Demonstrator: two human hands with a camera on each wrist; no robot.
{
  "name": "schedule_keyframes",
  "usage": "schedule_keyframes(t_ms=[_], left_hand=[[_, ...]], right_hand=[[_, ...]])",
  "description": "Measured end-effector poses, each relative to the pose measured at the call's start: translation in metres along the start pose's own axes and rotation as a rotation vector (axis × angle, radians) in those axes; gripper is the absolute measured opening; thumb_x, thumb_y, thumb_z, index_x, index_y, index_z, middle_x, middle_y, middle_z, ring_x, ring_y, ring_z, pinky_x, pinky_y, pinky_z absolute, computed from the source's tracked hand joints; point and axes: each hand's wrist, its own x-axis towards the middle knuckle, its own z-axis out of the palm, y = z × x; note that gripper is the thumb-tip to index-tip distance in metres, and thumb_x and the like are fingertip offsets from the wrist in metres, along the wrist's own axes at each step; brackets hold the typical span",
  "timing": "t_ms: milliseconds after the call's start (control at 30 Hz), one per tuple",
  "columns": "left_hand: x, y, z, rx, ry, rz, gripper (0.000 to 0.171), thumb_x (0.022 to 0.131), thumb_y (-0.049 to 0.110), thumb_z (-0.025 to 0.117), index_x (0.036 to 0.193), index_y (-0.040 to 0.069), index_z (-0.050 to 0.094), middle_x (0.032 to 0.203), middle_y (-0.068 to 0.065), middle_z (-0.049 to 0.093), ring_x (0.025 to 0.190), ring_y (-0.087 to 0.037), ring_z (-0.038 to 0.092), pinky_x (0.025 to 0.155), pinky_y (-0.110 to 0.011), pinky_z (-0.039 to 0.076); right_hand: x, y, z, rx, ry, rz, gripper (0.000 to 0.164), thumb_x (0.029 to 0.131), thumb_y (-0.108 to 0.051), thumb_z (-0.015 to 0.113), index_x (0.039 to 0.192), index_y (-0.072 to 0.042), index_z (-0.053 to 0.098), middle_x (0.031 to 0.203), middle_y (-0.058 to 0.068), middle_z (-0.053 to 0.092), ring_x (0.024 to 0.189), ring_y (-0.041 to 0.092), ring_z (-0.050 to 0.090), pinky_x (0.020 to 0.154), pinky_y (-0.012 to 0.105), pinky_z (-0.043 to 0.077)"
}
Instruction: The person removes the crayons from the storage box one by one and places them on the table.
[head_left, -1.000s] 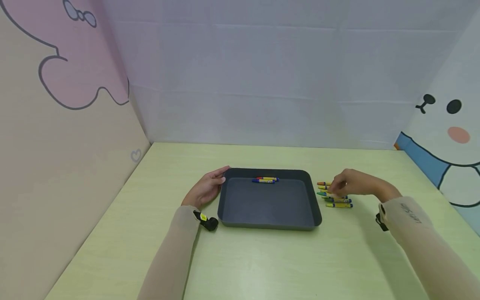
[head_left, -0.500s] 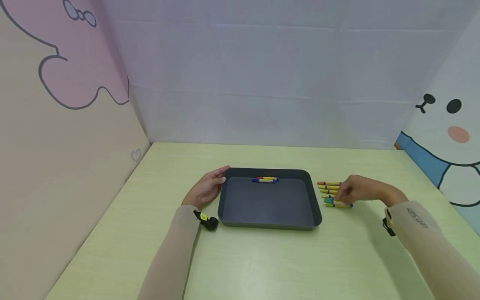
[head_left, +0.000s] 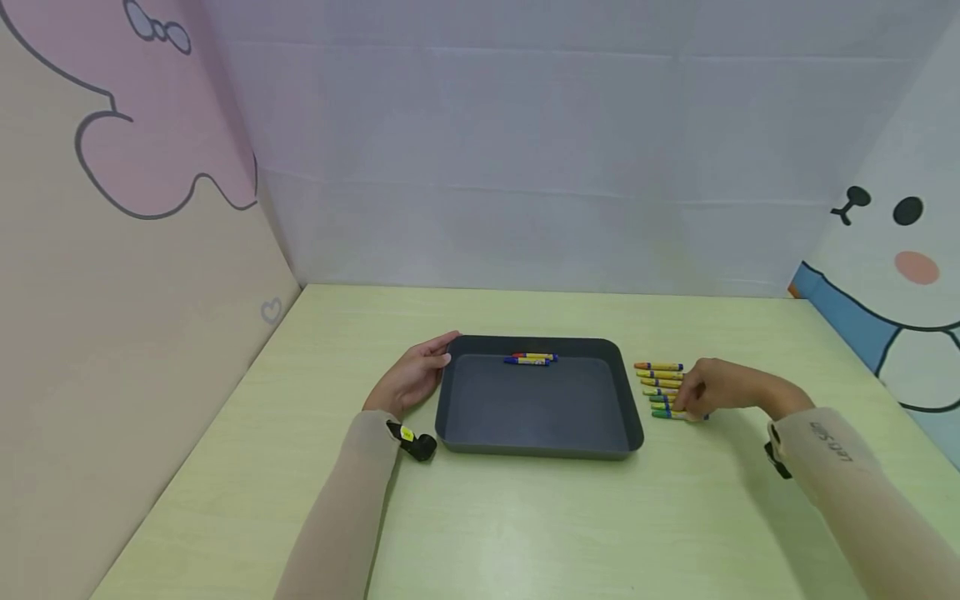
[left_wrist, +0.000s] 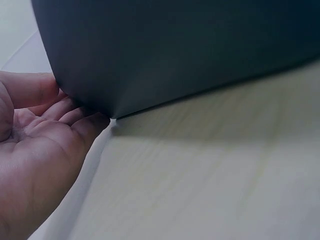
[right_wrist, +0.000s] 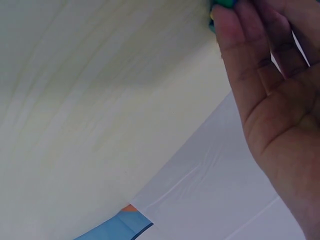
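A dark grey rectangular tray [head_left: 540, 408] sits mid-table. My left hand [head_left: 411, 379] holds its far left corner, thumb at the rim and fingers bent round the outer wall; the left wrist view shows those fingers [left_wrist: 92, 125] at the wall's lower edge. Inside, near the far wall, lie a blue crayon [head_left: 525, 362] and a red crayon [head_left: 543, 357] side by side. Right of the tray, my right hand [head_left: 716, 387] pinches a green crayon [head_left: 666, 414] at the near end of a row of crayons [head_left: 658, 367]. Its fingertips cover part of the row.
The pale wooden table [head_left: 525, 517] runs back to a white sheet wall [head_left: 480, 167]. Printed panels stand at the left [head_left: 150, 333] and right [head_left: 915, 333]. Both forearms reach in from the near side, each with a small black wrist device [head_left: 422, 447].
My right hand has carried the green crayon toward me, from over the middle of the row to its near end. The left hand and the tray keep their places.
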Motion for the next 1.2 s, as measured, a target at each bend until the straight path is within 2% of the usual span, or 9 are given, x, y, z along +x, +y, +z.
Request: schedule_keyframes(t_ms=[400,667,967,1200], left_hand=[[0.0,0.0,-0.001,0.0,0.004,0.001,0.054,0.1,-0.007,0.033,0.152,0.003,0.022,0.162,-0.007,0.011,0.147,-0.022,0.017,0.095,-0.016,0.043],[0.001,0.0,-0.001,0.015,0.011,-0.003,0.054,0.1,-0.007,0.034,0.152,0.003,0.023,0.163,-0.004,0.006,0.149,-0.017,0.006,0.1,-0.017,0.039],[0.003,-0.001,0.0,-0.012,0.022,-0.006,0.054,0.099,-0.008,0.034,0.152,0.002,0.025,0.163,-0.004,0.008,0.148,-0.015,0.01,0.101,-0.017,0.039],[0.002,-0.002,0.0,-0.012,0.022,-0.002,0.053,0.099,-0.008,0.035,0.151,0.002,0.026,0.163,-0.003,0.008,0.147,-0.016,0.012,0.095,-0.016,0.041]], right_hand=[[0.003,0.001,0.004,-0.022,0.027,0.015,0.015,0.081,-0.004,0.072,0.095,-0.007,0.076,0.096,0.004,0.072,0.075,0.004,0.059,0.065,0.024,0.052],[-0.001,-0.004,0.009,-0.043,0.052,0.038,0.013,0.082,-0.003,0.072,0.093,-0.008,0.074,0.094,0.002,0.069,0.075,0.007,0.059,0.064,0.026,0.052],[-0.003,-0.008,0.011,-0.081,0.069,0.035,0.015,0.08,-0.001,0.071,0.094,-0.007,0.073,0.091,0.001,0.067,0.074,0.006,0.055,0.063,0.026,0.05],[-0.004,-0.01,0.008,-0.092,0.057,0.025,0.014,0.081,-0.007,0.073,0.095,-0.009,0.073,0.091,0.0,0.067,0.073,0.006,0.054,0.062,0.025,0.049]])
